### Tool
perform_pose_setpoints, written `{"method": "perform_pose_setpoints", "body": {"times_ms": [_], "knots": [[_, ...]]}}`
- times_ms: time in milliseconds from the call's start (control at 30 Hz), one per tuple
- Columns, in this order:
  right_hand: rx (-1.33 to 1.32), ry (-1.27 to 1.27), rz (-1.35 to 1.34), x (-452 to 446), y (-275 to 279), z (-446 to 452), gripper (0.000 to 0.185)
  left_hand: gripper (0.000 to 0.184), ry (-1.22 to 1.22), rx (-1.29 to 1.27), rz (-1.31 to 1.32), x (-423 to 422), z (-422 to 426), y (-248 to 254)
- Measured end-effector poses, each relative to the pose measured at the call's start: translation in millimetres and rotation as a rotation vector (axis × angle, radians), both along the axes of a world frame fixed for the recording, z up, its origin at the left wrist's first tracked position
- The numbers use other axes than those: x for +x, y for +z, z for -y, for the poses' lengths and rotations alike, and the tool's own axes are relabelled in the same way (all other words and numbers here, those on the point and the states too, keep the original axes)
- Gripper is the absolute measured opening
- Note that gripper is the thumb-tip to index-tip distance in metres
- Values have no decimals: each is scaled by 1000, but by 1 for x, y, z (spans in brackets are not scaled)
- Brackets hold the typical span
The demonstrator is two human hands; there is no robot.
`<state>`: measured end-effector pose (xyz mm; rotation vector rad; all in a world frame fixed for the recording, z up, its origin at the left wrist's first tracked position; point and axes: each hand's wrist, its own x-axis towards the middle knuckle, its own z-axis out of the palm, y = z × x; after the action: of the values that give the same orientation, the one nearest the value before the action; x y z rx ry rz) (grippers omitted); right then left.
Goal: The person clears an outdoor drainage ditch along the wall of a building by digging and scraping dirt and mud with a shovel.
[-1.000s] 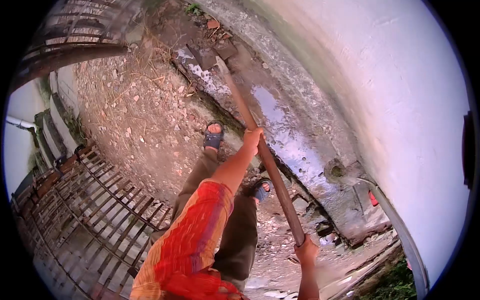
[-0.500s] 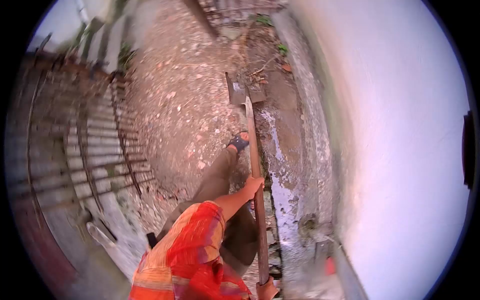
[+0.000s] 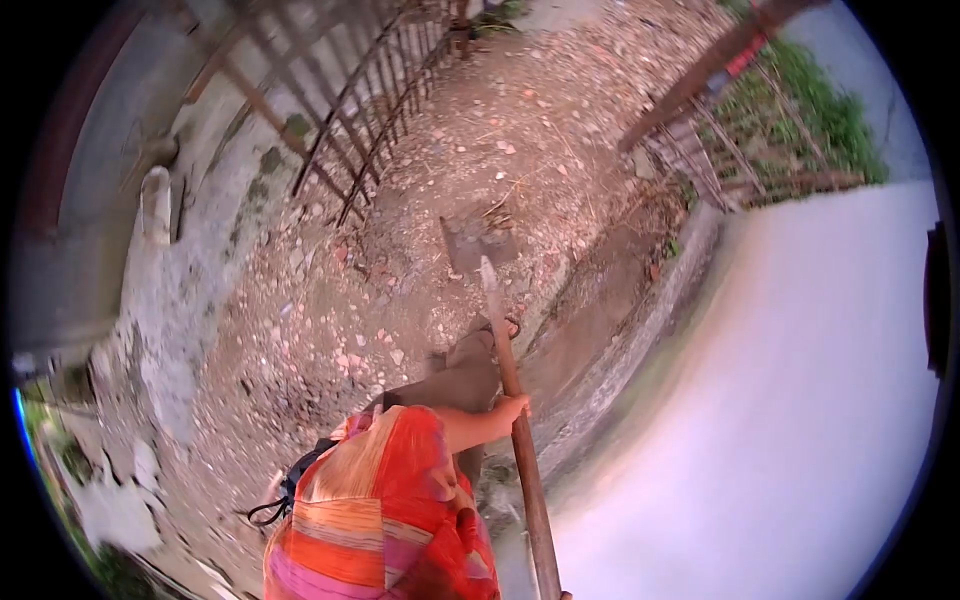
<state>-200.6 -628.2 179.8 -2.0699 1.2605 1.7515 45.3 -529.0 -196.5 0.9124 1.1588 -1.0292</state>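
Observation:
A shovel (image 3: 530,470) with a long wooden handle runs from the bottom edge up to its flat metal blade (image 3: 465,245). My left hand (image 3: 516,407) is closed around the middle of the handle. Only a sliver of my right hand (image 3: 566,596) shows, against the handle's rear end at the bottom edge. Some dark soil or debris seems to lie on the blade, which is over the gravelly ground (image 3: 420,300), just ahead of my sandalled foot (image 3: 510,327). Whether the blade touches the ground I cannot tell.
A white wall (image 3: 760,400) with a low concrete ledge (image 3: 650,350) bounds the right side. A metal-barred gate (image 3: 370,110) stands at upper left, beside a concrete slab (image 3: 185,300). A slanting post (image 3: 690,85) and grass (image 3: 800,110) are at upper right.
My view and body have swung left, away from the wet strip along the wall. The shovel blade has moved from beside that strip to over the gravel; the grip stays.

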Motion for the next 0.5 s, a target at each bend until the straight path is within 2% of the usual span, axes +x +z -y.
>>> {"method": "perform_pose_setpoints", "body": {"times_ms": [33,67,133,200,267,333,400,433,467,500], "knots": [[-44,-49,-15,20,11,14,52,14,36,-13,-22,7,-2,0],[-79,274,52,42,24,27,40,14,71,-22,-25,11,-2,-1],[-131,551,234,79,41,57,32,10,330,-83,11,17,-4,6],[-112,811,387,135,56,88,27,12,481,-111,-17,34,-10,22],[-105,949,296,205,65,105,30,15,633,-147,-29,64,-23,31],[-191,1193,199,264,48,124,27,12,829,-148,-6,94,-53,42],[-120,1459,522,333,55,90,20,10,826,-194,-28,110,-105,14],[-51,1459,571,368,56,72,26,11,612,-63,468,107,-135,-21],[23,1452,606,401,60,54,31,12,518,-14,632,103,-168,-34],[77,1469,635,429,72,20,29,13,436,49,791,99,-201,-47]]}}
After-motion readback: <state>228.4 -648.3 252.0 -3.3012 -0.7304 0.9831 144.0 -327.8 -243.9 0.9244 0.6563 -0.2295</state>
